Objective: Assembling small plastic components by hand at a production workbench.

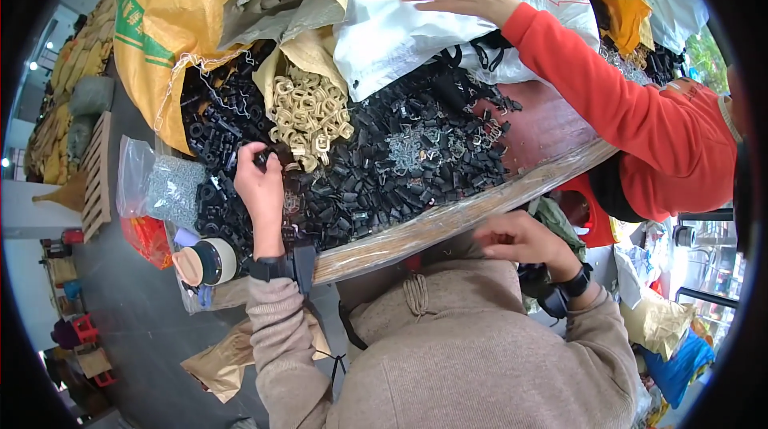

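My left hand (260, 185) reaches over the left part of the table. Its thumb and fingers are closed round a small black plastic part (262, 158). Black plastic pieces (216, 137) lie to its left, and cream-coloured plastic buckles (308, 113) spill from a sack to its right. My right hand (524, 241) hangs just off the table's near edge. Its fingers are loosely bent and apart, with nothing visible in them. A big heap of black plastic parts (376, 173) covers the middle of the table, with small metal pieces (416, 149) on top.
The table's wooden edge (480, 201) is wrapped in clear film. A bag of small grey metal pieces (176, 189) and a lidded jar (210, 261) stand at the left. Yellow (152, 21) and white sacks (384, 37) line the back. At right, a co-worker's red-sleeved arm (592, 77) stretches over the white sack.
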Motion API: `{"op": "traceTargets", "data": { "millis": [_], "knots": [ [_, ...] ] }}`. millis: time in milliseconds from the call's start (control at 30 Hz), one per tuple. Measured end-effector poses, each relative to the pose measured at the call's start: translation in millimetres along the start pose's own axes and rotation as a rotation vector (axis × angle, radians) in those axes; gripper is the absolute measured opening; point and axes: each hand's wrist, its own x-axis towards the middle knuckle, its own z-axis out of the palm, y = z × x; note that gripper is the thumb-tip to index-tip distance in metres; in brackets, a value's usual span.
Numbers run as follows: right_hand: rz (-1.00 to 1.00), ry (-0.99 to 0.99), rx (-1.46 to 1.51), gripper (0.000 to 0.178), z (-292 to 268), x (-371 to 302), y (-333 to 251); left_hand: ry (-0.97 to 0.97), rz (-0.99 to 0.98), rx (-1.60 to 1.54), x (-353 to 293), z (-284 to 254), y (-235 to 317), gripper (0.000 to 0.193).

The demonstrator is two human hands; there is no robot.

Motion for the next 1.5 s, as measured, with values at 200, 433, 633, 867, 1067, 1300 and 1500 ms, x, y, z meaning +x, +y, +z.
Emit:
{"op": "traceTargets", "data": {
  "millis": [200, 433, 633, 867, 1067, 1300, 1500],
  "knots": [
    [-0.338, 0.291, -0.471, 0.018, 1, 68, -4, -0.099, -0.705, -1.139, -34, -7, 26, 0.019],
    [-0.427, 0.121, -0.569, 0.016, 7, 109, -18, -0.188, -0.846, -1.417, -74, -13, 44, 0.025],
    [-0.653, 0.333, -0.625, 0.021, -56, 179, -138, -0.321, -0.652, -1.039, -92, -17, 47, 0.028],
    [-0.651, 0.377, -0.916, 0.035, -23, 291, -139, -0.373, -0.154, -0.649, -86, -30, 39, 0.027],
    [-0.487, 0.326, -0.998, 0.047, -26, 324, -113, -0.406, -0.149, -0.75, -77, -40, 27, 0.027],
    [-0.404, 0.836, -1.007, 0.055, -52, 332, -122, -0.393, -0.018, -0.814, -81, -38, 19, 0.026],
    [-0.31, 0.85, -0.969, 0.053, -94, 319, -136, -0.361, -0.024, -0.844, -82, -40, 21, 0.025]
  ]
}}
